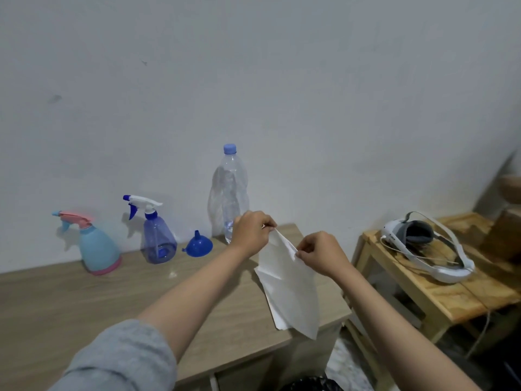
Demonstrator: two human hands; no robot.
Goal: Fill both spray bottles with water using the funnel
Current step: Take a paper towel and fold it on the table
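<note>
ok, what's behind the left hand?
Behind the left hand stands the clear water bottle, blue cap on, by the wall. The hand covers part of its lower body; a little water shows at the bottom. Its fingers pinch the white paper.

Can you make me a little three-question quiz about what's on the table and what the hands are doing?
1. True or false: the small blue plastic funnel sits in the neck of a spray bottle.
2. What do the left hand and right hand pinch between them?
A) white paper sheet
B) blue bottle cap
C) funnel
3. Fill in: the tall clear plastic water bottle has its cap ____.

Key:
1. False; it stands upside down on the wooden table, beside the clear blue spray bottle.
2. A
3. on
</note>
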